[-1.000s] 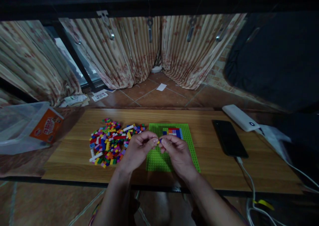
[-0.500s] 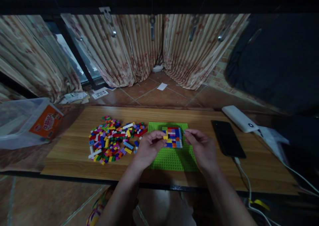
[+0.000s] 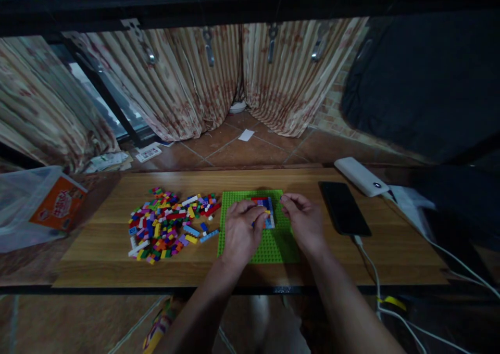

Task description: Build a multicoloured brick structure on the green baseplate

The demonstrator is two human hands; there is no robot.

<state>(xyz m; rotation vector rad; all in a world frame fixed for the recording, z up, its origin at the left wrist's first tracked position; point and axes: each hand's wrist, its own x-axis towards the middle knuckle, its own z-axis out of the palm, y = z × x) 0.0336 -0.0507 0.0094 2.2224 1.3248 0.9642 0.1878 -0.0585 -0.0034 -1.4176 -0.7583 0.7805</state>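
My left hand (image 3: 242,230) is closed in a pinch over the block build, with a small yellow brick (image 3: 267,212) at its fingertips. Under those fingers lies the build (image 3: 272,219), a flat patch of red, purple, blue and pale bricks, partly covered by the hand. It sits on a bright green studded baseplate (image 3: 258,252). Just right of the build, my right hand (image 3: 305,219) has thumb and forefinger pressed together. A tiny dark bit shows at its fingertips, too small to name.
Left of the baseplate spreads a pile of loose colourful bricks (image 3: 166,226). A black phone (image 3: 344,208) with a white cable and a white power bank (image 3: 360,176) lie on the right of the wooden table (image 3: 117,273). A clear plastic bin (image 3: 23,208) stands far left.
My left hand has moved over the build with the yellow brick and now covers more of it. My right hand stays pinched beside the build. The whole view has shifted slightly.
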